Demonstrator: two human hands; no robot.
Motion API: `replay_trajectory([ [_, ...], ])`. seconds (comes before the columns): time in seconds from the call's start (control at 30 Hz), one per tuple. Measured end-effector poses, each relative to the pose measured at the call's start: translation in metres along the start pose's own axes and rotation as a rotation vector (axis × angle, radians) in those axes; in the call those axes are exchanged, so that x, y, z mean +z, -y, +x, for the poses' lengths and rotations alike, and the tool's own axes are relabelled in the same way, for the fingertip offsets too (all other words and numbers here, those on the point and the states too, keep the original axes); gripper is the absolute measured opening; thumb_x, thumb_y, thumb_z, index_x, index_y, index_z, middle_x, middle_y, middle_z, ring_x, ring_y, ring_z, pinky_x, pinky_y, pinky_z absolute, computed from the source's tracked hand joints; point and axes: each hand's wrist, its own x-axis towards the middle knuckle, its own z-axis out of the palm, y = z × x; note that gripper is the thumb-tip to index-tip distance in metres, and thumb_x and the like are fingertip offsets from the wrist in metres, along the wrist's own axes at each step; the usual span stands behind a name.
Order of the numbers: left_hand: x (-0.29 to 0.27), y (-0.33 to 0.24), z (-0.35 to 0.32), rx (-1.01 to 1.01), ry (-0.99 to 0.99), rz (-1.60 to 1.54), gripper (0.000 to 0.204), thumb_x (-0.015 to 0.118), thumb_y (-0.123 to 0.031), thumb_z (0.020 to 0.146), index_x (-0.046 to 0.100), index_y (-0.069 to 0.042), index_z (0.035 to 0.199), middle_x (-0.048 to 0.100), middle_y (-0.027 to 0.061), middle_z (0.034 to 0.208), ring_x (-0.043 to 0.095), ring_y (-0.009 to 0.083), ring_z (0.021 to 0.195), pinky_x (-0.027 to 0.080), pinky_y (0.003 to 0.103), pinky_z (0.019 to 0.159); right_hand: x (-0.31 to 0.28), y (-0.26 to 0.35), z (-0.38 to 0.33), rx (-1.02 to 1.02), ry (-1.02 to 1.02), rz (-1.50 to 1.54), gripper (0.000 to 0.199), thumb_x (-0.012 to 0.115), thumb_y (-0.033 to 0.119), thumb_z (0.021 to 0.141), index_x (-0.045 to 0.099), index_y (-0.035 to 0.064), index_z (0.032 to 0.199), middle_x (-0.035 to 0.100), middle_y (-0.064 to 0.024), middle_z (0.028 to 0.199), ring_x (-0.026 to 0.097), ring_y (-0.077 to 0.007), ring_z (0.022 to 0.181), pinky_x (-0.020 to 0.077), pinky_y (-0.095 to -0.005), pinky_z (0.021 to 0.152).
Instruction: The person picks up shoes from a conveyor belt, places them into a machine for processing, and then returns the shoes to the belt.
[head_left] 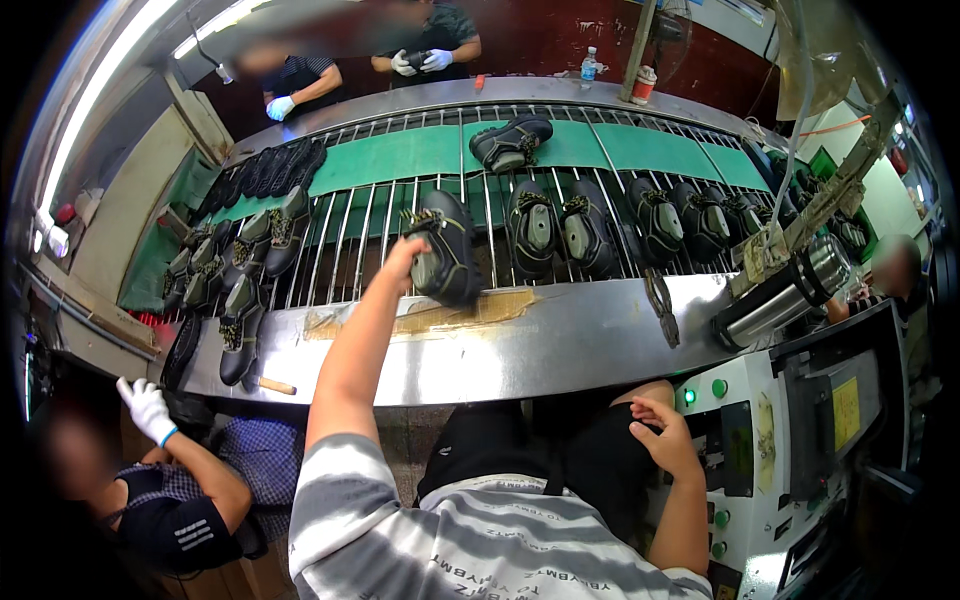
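Note:
My left hand reaches out over the metal bench and is closed on the heel end of a black safety shoe with a grey last inside it. The shoe is held above the bench's front edge and the roller rack, and its sole side is blurred. More black shoes on lasts stand to its right, the nearest being a black shoe. Another shoe lies farther back on the green belt. My right hand is by my knee, beside the machine panel, its fingers loosely bent and apart with nothing in them.
Pliers and a steel flask sit at the right of the bench. A machine panel with green buttons stands at right. Left are laced shoes and a wooden-handled tool. A gloved co-worker sits left; others work across.

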Motion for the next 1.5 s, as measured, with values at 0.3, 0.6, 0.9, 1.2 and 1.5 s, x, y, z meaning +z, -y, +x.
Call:
replay_trajectory([
  [0.3, 0.038, 0.003, 0.095, 0.075, -0.193, 0.513, 0.026, 0.068, -0.008, 0.059, 0.062, -0.003, 0.084, 0.061, 0.0053, 0.076, 0.058, 0.0190, 0.069, 0.047, 0.032, 0.064, 0.001, -0.066, 0.040, 0.115, -0.169, -0.069, 0.031, 0.069, 0.008, 0.083, 0.062, -0.0020, 0.111, 0.067, -0.0085, 0.096, 0.064, -0.0163, 0.089, 0.0498, -0.0277, 0.083],
  [0.6, 0.124, -0.035, 0.187, 0.624, -0.504, 1.119, 0.083, 0.073, -0.041, 0.069, 0.045, 0.005, 0.133, 0.050, 0.0259, 0.130, 0.046, 0.0403, 0.123, 0.036, 0.043, 0.105, 0.002, -0.137, 0.150, 0.048, -0.441, -0.215, 0.009, 0.067, 0.006, 0.081, 0.066, 0.0009, 0.088, 0.065, -0.0084, 0.076, 0.063, -0.0165, 0.068, 0.0504, -0.0274, 0.064],
  [0.9, 0.245, -0.012, 0.456, 0.707, -0.409, 1.858, 0.085, 0.077, -0.043, 0.061, 0.046, -0.008, 0.131, 0.052, 0.0136, 0.124, 0.048, 0.0335, 0.119, 0.042, 0.050, 0.096, 0.018, -0.189, 0.194, 0.055, -0.403, -0.705, 0.005, 0.067, 0.009, 0.073, 0.065, 0.0048, 0.075, 0.060, -0.0084, 0.066, 0.057, -0.0231, 0.059, 0.0463, -0.0353, 0.054],
  [1.2, 0.274, 0.006, 0.555, 0.567, -0.186, 2.167, 0.081, 0.085, -0.047, 0.055, 0.052, -0.016, 0.123, 0.058, 0.0073, 0.119, 0.055, 0.0300, 0.114, 0.048, 0.051, 0.087, 0.015, -0.182, 0.189, 0.090, -0.376, -0.486, 0.012, 0.071, 0.011, 0.066, 0.067, 0.0069, 0.076, 0.065, -0.0112, 0.073, 0.062, -0.0281, 0.064, 0.0505, -0.0378, 0.058],
  [1.5, 0.260, -0.124, 0.300, 1.012, -0.333, 1.297, 0.063, 0.084, -0.036, 0.060, 0.048, -0.006, 0.102, 0.063, 0.0212, 0.095, 0.063, 0.0378, 0.090, 0.049, 0.045, 0.078, 0.017, -0.230, 0.157, -0.006, -0.252, -0.717, 0.003, 0.065, 0.006, 0.076, 0.063, 0.0041, 0.075, 0.061, -0.0073, 0.069, 0.058, -0.0211, 0.063, 0.0467, -0.0304, 0.058],
])
